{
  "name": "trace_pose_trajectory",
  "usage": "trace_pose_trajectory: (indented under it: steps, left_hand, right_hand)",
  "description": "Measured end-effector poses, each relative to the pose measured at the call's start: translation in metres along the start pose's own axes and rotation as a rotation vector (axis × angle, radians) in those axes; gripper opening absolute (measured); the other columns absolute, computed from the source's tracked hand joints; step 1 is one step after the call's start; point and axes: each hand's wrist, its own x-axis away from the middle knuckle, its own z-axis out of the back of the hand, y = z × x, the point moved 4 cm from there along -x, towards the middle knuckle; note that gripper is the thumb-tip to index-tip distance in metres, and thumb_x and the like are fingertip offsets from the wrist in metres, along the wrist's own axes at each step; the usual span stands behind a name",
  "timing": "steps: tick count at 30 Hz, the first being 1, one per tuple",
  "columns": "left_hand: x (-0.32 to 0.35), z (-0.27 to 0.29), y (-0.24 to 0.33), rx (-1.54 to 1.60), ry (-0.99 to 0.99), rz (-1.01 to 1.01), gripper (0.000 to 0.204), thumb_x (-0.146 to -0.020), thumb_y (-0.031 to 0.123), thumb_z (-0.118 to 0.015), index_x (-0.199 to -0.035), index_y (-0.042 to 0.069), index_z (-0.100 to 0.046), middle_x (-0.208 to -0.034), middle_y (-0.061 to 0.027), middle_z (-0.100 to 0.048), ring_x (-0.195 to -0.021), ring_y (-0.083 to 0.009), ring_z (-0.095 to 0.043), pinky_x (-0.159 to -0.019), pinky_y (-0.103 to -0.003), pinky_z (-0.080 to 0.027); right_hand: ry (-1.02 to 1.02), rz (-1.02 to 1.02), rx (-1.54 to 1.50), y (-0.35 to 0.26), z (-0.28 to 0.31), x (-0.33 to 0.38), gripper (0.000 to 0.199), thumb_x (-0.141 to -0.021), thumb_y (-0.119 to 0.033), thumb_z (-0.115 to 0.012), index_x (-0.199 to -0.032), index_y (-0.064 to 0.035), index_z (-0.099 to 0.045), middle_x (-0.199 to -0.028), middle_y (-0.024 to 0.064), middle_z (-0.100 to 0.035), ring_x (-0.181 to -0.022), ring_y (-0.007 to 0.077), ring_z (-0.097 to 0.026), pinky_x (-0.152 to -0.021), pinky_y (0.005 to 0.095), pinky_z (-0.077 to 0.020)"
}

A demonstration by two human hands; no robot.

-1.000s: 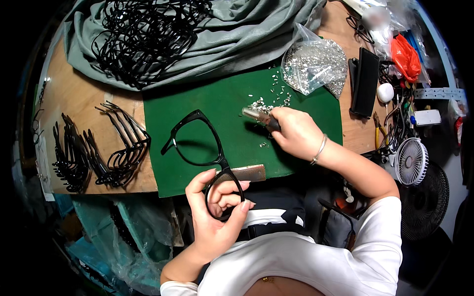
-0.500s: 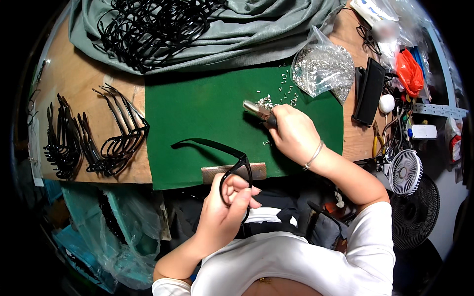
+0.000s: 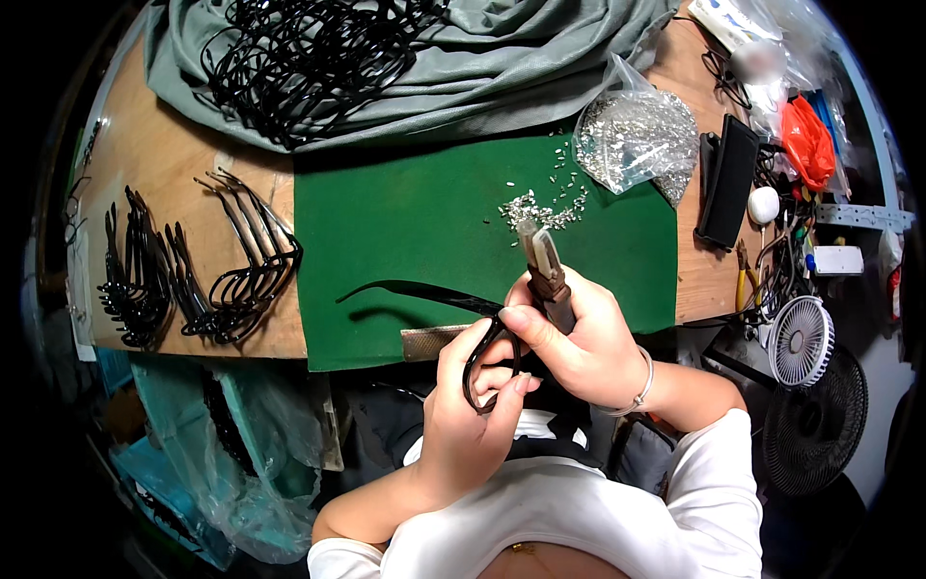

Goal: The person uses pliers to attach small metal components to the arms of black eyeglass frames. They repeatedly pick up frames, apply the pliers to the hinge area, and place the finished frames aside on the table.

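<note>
the left hand (image 3: pixel 463 415) is curled shut around the front of a black plastic spectacle frame (image 3: pixel 487 352), held at the near edge of the worktop, just over the lap. one thin black temple arm of that frame (image 3: pixel 415 292) stretches out to the left above the green felt mat (image 3: pixel 405 222). the right hand (image 3: pixel 584 343) is closed around a small pair of brown-handled pliers (image 3: pixel 545 270), whose tip points away from the person toward a scatter of tiny silver metal parts (image 3: pixel 540 207) on the mat. the two hands touch, the right thumb resting against the frame. a flat metal file (image 3: pixel 429 341) lies along the mat's near edge, just left of the hands. farther right sits a clear plastic bag of silver parts (image 3: pixel 632 140). on the bare wooden worktop (image 3: pixel 154 154) to the left lie rows of black frames (image 3: pixel 193 265), and a tangled heap of black frames (image 3: pixel 309 48) rests on grey cloth (image 3: pixel 502 68) at the far side.
</note>
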Motion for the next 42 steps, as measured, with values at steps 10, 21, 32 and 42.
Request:
trace_pose_trajectory:
  steps: [10,21,32,42]
  left_hand:
    - [0.002,0.016,0.02,0.344,-0.238,0.284,0.053,-0.079,-0.01,-0.046,-0.124,0.001,-0.022,-0.103,-0.0158,-0.051,-0.078,-0.0138,-0.059,-0.071,-0.025,-0.048]
    - [0.011,0.033,0.036,0.396,-0.305,0.426,0.044,-0.077,-0.013,-0.046,-0.118,-0.002,-0.033,-0.102,-0.0158,-0.054,-0.077,-0.0175,-0.06,-0.069,-0.025,-0.048]
    - [0.015,0.029,0.028,0.349,-0.319,0.418,0.043,-0.076,-0.013,-0.046,-0.116,-0.003,-0.034,-0.102,-0.0154,-0.054,-0.075,-0.017,-0.06,-0.064,-0.024,-0.046]
    - [0.012,0.022,0.031,0.362,-0.311,0.44,0.045,-0.079,-0.01,-0.045,-0.121,0.001,-0.033,-0.105,-0.0155,-0.052,-0.075,-0.0163,-0.059,-0.066,-0.024,-0.047]
  right_hand:
    - [-0.292,-0.327,-0.368,-0.008,-0.006,-0.002,0.021,-0.083,-0.022,-0.056,-0.084,-0.0024,-0.049,-0.072,-0.0006,-0.05,-0.063,0.0047,-0.045,-0.056,0.0194,-0.0379]
    - [-0.72,-0.3,0.376,-0.02,0.014,0.021,0.039,-0.085,-0.035,-0.047,-0.093,0.003,-0.05,-0.065,0.012,-0.053,-0.059,0.0211,-0.054,-0.055,0.0306,-0.0427]
    - [-0.734,-0.132,0.633,-0.026,0.007,0.01,0.035,-0.083,-0.033,-0.052,-0.084,0.0024,-0.051,-0.066,0.0165,-0.056,-0.062,0.0305,-0.057,-0.056,0.0356,-0.0444]
    - [-0.718,-0.112,0.695,-0.031,0.017,0.005,0.043,-0.081,-0.035,-0.051,-0.092,0.0066,-0.053,-0.069,0.0226,-0.057,-0.07,0.0371,-0.057,-0.064,0.0394,-0.0447]
